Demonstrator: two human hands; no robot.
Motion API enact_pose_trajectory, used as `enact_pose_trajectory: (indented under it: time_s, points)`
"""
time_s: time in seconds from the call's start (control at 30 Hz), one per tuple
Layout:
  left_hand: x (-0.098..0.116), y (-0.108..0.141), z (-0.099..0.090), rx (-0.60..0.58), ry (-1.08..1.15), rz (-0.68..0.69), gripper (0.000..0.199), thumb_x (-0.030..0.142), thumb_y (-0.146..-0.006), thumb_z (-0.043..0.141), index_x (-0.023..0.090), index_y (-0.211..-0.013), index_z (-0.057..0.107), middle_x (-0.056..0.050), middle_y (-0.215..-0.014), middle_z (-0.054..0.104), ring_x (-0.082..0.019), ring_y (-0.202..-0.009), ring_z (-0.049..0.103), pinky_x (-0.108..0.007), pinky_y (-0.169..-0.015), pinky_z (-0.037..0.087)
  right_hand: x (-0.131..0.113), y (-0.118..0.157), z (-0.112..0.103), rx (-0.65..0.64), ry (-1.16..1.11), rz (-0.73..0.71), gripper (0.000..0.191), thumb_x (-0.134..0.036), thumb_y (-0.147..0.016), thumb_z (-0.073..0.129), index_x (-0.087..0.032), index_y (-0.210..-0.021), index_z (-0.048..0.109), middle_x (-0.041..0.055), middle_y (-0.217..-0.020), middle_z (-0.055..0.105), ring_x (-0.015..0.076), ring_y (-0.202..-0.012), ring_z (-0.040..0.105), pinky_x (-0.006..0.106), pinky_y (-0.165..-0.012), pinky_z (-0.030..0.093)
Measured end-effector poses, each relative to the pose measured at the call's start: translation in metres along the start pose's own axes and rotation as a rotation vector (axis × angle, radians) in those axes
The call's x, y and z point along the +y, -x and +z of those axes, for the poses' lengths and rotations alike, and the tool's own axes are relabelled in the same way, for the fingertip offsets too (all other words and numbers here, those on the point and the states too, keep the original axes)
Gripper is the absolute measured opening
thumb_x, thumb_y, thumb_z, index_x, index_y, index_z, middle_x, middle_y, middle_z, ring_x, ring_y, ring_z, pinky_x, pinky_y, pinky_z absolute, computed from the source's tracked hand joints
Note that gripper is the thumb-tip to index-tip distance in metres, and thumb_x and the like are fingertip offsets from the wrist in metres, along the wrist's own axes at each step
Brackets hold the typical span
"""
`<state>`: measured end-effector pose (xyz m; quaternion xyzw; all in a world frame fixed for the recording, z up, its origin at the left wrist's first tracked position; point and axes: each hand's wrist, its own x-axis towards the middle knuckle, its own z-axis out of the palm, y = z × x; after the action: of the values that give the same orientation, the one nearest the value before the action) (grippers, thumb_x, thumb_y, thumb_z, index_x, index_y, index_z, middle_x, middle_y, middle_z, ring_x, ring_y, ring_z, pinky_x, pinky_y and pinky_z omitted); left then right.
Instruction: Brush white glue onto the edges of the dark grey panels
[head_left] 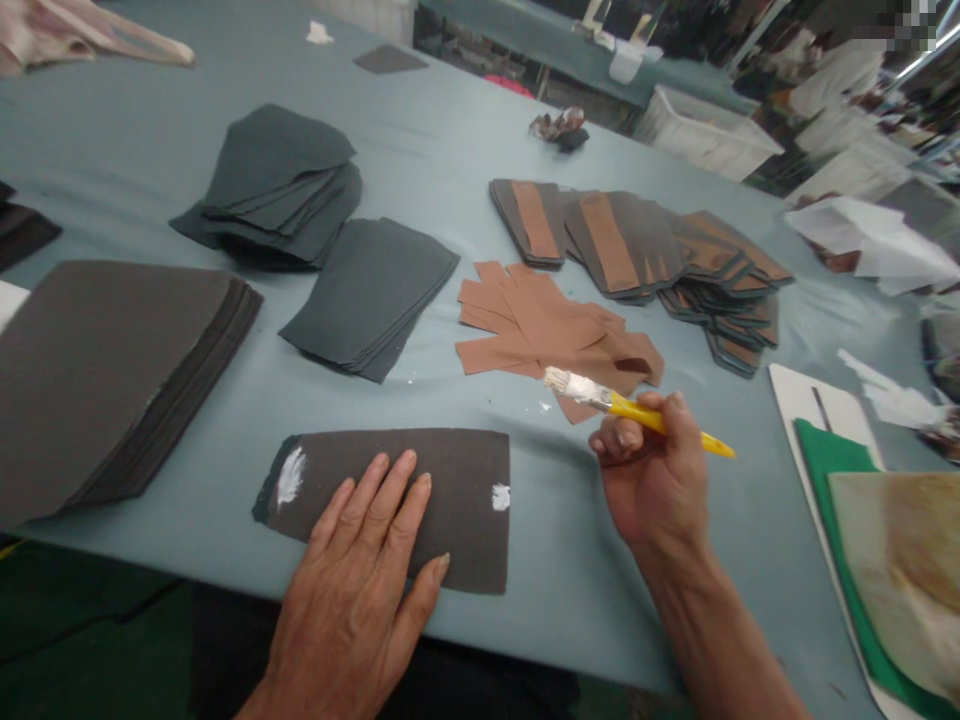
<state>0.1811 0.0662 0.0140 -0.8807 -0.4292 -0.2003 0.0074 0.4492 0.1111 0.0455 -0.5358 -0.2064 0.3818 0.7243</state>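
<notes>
You pressing left hand [352,600] flat, fingers spread, on dark sheet [465,510] at near table edge, pinning it steady; right hand [652,470] pinching yellow-handled paste brush [637,415] just right of sheet, white bristles off white paste dabs [291,477]; tan cut strips [525,320] lying farther off.

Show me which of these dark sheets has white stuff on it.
The lone dark sheet under the left hand has two white dabs, one near each end; the stacked sheets beside it show none.
</notes>
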Motion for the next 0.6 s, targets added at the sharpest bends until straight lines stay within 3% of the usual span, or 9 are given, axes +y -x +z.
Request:
enact_pose_trajectory:
  time_s: [0.23, 0.6]
  points:
    - [0.0, 0.001, 0.0, 0.0, 0.006, -0.003, 0.051, 0.03, -0.104, 0.051, 0.005, -0.148, 0.054, -0.02, -0.159, 0.055, -0.036, -0.149, 0.047, -0.048, -0.127, 0.024, 0.014, -0.014, 0.015, -0.045, -0.04, 0.084, 0.043, -0.054, -0.069, 0.089, -0.023, -0.083, 0.062, -0.0129, -0.05, 0.047, 0.0077, -0.045, 0.045, 0.019, -0.049, 0.048]
    - [0.0, 0.0, 0.0, 0.012, 0.025, -0.014, 0.051, 0.03, -0.103, 0.053, 0.006, -0.148, 0.055, -0.019, -0.158, 0.056, -0.035, -0.149, 0.047, -0.047, -0.128, 0.023, 0.014, -0.028, 0.02, -0.06, 0.003, 0.082, 0.045, -0.059, -0.069, 0.088, -0.023, -0.082, 0.063, -0.0129, -0.05, 0.047, 0.0077, -0.045, 0.045, 0.02, -0.048, 0.049]
